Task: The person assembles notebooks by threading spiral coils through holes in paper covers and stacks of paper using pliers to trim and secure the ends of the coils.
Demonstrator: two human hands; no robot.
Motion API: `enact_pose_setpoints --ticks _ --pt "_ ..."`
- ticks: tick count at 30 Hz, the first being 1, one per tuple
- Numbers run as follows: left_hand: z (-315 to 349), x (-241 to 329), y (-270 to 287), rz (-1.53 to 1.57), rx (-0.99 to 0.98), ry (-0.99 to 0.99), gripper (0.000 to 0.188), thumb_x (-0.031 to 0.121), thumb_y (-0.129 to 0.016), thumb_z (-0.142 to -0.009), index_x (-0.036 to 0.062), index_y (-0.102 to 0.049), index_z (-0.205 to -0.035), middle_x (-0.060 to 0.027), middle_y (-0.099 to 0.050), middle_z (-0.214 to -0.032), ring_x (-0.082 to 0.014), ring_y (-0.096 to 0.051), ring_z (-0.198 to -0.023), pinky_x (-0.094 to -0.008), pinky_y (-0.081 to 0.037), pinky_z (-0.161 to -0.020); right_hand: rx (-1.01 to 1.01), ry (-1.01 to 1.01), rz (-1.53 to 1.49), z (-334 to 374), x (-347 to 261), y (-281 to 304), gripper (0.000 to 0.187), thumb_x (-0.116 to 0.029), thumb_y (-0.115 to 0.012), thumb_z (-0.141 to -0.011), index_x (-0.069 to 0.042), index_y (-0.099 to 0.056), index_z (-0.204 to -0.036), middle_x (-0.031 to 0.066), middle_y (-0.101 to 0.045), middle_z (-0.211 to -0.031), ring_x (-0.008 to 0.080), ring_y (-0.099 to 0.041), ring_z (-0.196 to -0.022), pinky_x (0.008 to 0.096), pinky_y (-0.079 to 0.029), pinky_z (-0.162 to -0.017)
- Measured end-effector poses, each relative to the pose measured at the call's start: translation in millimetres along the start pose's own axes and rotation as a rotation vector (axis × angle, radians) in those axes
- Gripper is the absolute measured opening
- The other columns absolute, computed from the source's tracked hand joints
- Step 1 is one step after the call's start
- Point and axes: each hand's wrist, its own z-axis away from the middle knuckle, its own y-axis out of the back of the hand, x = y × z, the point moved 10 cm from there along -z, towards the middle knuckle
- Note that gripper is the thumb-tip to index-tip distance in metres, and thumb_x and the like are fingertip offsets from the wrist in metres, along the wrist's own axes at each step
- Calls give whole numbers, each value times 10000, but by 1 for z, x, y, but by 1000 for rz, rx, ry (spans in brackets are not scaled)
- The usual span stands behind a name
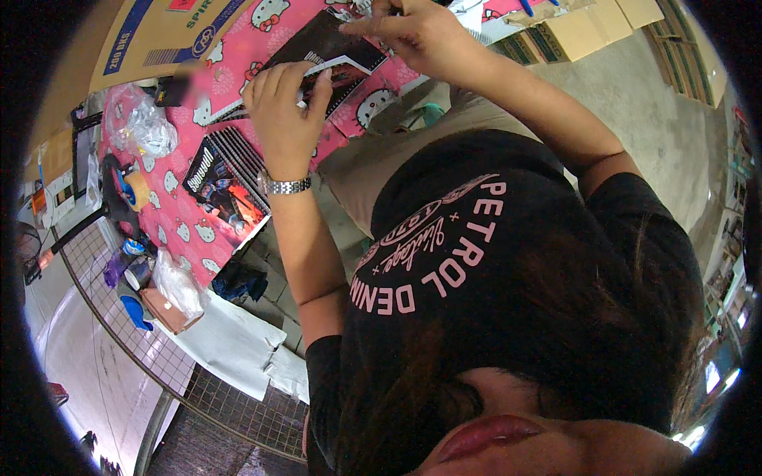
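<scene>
Dark printed booklet: lying on the table just beneath the fingers of the left hand and toward the left of the right hand, with dark red artwork and a white, angled paper edge [349, 74]; slanting across the space between both hands, with the exact long axis hidden by fingers.
Nearer hand: the left [287, 109], touching the white-edged paper at the booklet's left; bent over from above, with thumb apart from the fingertips; cannot tell whether firmly pinching a sheet.
Farther hand: the right [432, 38], above and to the right of the booklet, with index finger extended left toward a dark brown panel [305, 38]; other fingertips near the picture's upper rim, so cannot tell whether pinching anything.
In the way: the left hand itself, covering part of the booklet.
Fanned stack: black-covered booklets with red-orange artwork [228, 194], below and left of the left hand, near the silver metal-link watch [287, 186].
Pink cartoon-cat table cover: spread beneath the booklets [151, 214].
Left side: crumpled clear plastic bag [151, 131], yellowish tape roll [136, 190], large brown cardboard box with blue markings [159, 49].
Right side: blue pens [527, 8] near the table's far edge, brown cartons [567, 36] beyond.
</scene>
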Motion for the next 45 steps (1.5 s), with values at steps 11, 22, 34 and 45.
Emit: enact_pose_setpoints --ticks 11,22,34,45 --pt "1 2 -2 -6 20 -32 228 260 -714 -792 90 -651 -931 -39 -640 -900 -242 -576 -897 -395 -386 -871 54 277 161 7 -42 5 555 -9 -662 -604 -201 -699 -1124 60 -485 -834 263 -544 -808 385 -463 -683" --pt "-3 13 -4 -63 -9 -17 254 228 -666 -814 111 -631 -1037 -47 -635 -972 -245 -570 -964 -414 -374 -937 -105 -266 -164 11 -3 -13 325 -194 -609 -902 -120 -621 -1217 135 -642 -978 314 -638 -832 394 -512 -724" --pt "-4 26 -23 -38 -100 -55 284 109 -596 -794 87 -596 -1077 -105 -618 -1076 -305 -548 -1053 -462 -357 -995 -133 -134 23 -4 -29 -14 431 -202 -644 -853 -75 -517 -1245 172 -652 -823 391 -644 -746 461 -514 -638" --pt "11 0 -15 -98 -49 123 210 164 -660 -789 172 -655 -1000 12 -589 -1119 -278 -455 -1237 -723 -107 -1021 -602 20 379 -95 165 -20 394 -353 -733 -731 -13 -675 -922 184 -674 -989 338 -641 -880 386 -513 -789"
